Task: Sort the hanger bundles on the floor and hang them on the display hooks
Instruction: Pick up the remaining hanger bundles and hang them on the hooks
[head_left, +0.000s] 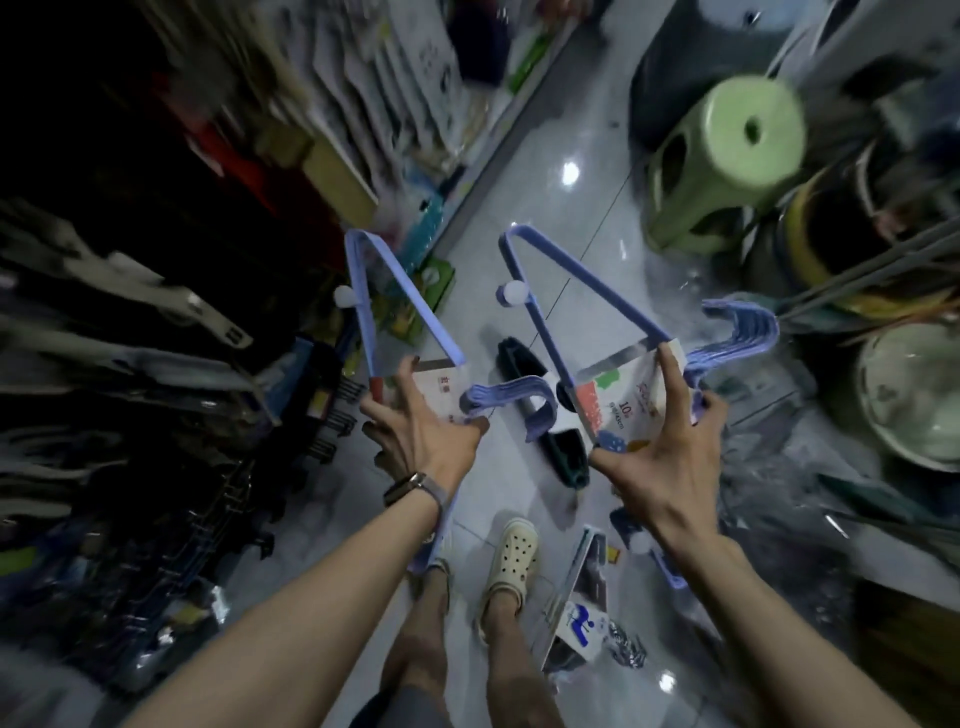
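Left hand and right hand each clench a light, stiff blue hanger bundle at its slick label sleeve.

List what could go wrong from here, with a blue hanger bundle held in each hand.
1. The left hand and right hand pinch each blue hanger bundle mostly at its paper label; a label may tear or slip.
2. A dark bundle and a packaged one lie on the glossy floor by the feet: possible trip.
3. The green stool narrows the aisle.
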